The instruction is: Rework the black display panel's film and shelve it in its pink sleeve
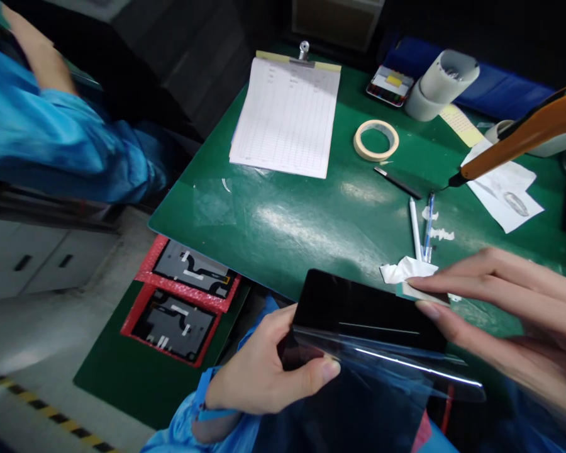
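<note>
My left hand point(268, 368) grips the near left edge of a black glossy panel point(363, 308), thumb pressed on top of a clear film point(396, 362) that lifts off its front. My right hand point(500, 314) pinches a small green-and-white tab point(417, 292) at the panel's far right corner. The film curls up between the two hands. A crumpled white scrap point(399, 270) lies just behind the tab on the green mat point(311, 220).
A clipboard with a printed form point(287, 113), a ring of tape point(376, 139), two pens point(422, 226), a black stick point(399, 182), an orange-handled tool point(523, 135), white rolls point(441, 85) and papers lie on the mat. Red trays with dark panels point(183, 296) sit lower left. Another person's blue sleeve point(56, 138) is at left.
</note>
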{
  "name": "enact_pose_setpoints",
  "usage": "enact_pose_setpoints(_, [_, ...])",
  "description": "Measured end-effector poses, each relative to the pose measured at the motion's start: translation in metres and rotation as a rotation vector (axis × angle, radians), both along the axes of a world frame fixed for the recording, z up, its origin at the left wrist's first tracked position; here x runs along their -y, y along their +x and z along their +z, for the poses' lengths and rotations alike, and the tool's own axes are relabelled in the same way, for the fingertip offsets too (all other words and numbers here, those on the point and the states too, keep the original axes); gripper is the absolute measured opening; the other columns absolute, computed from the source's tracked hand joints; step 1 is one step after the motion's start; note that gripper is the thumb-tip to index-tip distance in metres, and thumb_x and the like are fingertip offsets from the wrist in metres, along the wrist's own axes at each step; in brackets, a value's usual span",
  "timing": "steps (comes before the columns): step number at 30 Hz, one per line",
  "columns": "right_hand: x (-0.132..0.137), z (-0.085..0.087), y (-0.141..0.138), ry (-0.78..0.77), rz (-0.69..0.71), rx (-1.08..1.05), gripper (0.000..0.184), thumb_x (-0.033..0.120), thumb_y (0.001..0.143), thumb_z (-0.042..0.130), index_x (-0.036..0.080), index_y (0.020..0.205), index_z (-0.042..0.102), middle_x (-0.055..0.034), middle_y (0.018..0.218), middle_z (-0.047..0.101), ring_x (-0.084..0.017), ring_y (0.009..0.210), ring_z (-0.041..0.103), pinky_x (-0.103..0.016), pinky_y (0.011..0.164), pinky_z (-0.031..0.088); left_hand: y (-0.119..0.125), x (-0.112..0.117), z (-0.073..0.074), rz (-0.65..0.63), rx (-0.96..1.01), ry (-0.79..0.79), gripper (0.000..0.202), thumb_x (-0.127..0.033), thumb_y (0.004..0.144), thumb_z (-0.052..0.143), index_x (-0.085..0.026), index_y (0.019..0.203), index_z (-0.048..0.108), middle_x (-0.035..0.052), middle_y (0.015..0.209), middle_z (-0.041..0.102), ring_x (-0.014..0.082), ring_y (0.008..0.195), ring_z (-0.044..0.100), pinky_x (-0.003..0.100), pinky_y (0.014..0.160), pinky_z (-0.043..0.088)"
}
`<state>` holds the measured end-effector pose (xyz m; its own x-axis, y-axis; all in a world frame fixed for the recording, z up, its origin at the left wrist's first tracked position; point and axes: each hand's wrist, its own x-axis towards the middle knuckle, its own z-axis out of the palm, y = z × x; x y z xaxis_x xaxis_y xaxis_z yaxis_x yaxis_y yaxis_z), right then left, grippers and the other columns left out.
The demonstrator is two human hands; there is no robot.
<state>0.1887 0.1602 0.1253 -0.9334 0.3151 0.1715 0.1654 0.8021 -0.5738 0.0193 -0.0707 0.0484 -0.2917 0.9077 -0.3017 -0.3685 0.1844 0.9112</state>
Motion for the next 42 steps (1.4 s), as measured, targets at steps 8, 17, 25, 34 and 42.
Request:
enact_pose_setpoints(8, [-0.003, 0.000, -0.002, -0.008, 0.000, -0.011, 0.018, 0.030, 0.107, 0.073, 0.036, 0.122, 0.081, -0.0040, 0.107, 0.076, -0.024, 0.084, 0.076, -0.036, 0.058, 0.060, 0.001, 0.000, 0.000, -0.008, -0.003, 0.022, 0.015, -0.019, 0.084, 0.086, -0.018, 0.091, 0.073, -0.0025, 0.078, 0.071, 0.0109, 0.067, 0.062, 0.018, 0.063, 0.054])
enact_pose_setpoints(17, [-0.005, 0.004, 0.013, -0.007, -0.183, -0.002, 0.014, 0.039, 0.105, 0.075, 0.040, 0.115, 0.085, -0.0025, 0.107, 0.074, -0.025, 0.083, 0.070, -0.041, 0.067, 0.059, 0.003, 0.002, -0.002, 0.017, 0.010, 0.003, 0.012, -0.017, 0.084, 0.085, -0.018, 0.090, 0.075, -0.0020, 0.080, 0.073, 0.0113, 0.071, 0.065, 0.018, 0.067, 0.055])
enact_pose_setpoints(25, [-0.004, -0.002, 0.018, -0.004, -0.120, -0.003, 0.017, 0.042, 0.106, 0.075, 0.040, 0.120, 0.085, -0.0038, 0.108, 0.074, -0.027, 0.085, 0.074, -0.040, 0.057, 0.057, 0.002, 0.002, -0.002, 0.015, 0.016, -0.002, 0.013, -0.019, 0.082, 0.086, -0.018, 0.090, 0.076, -0.0008, 0.081, 0.074, 0.0121, 0.071, 0.066, 0.018, 0.066, 0.056])
enact_pose_setpoints(34, [-0.005, -0.002, -0.001, -0.023, -0.009, -0.017, 0.017, 0.034, 0.106, 0.073, 0.039, 0.119, 0.082, -0.0023, 0.102, 0.077, -0.023, 0.076, 0.076, -0.036, 0.054, 0.058, 0.000, -0.001, 0.000, 0.001, -0.066, 0.024, 0.012, -0.020, 0.084, 0.086, -0.018, 0.086, 0.074, 0.0003, 0.080, 0.074, 0.0145, 0.072, 0.067, 0.022, 0.068, 0.057])
enact_pose_setpoints(42, [0.002, -0.004, -0.010, -0.037, 0.052, -0.050, 0.022, 0.026, 0.108, 0.070, 0.035, 0.127, 0.077, -0.0037, 0.103, 0.073, -0.021, 0.080, 0.073, -0.034, 0.057, 0.056, -0.001, -0.003, 0.003, -0.018, -0.065, 0.021, 0.014, -0.023, 0.083, 0.086, -0.018, 0.088, 0.073, 0.0011, 0.079, 0.074, 0.0154, 0.069, 0.066, 0.023, 0.065, 0.057])
